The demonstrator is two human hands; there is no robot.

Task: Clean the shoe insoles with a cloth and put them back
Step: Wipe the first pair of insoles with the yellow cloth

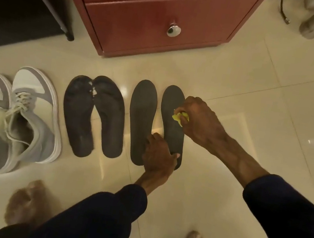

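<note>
Four dark insoles lie flat in a row on the tiled floor, with their long axes running away from the person. The toe ends point toward the red cabinet and the heels toward the person's bare feet.

The rightmost insole leans slightly, its toe tipped a little to the left. The right hand is clamped on a bunched yellow cloth and presses it onto the middle of this insole, near its right edge. The left hand rests on the heel end of the same insole, thumb on its surface and fingers bent over the gap toward the neighbouring insole. Whether those fingers pinch the edge or only bear down cannot be told.

Further left, two more worn insoles touch at their toes and splay apart at the heels. Beyond them a pair of grey and white sneakers stands side by side, toes pointing the same way as the insoles. A round metal knob sits on the lower drawer of the cabinet.
</note>
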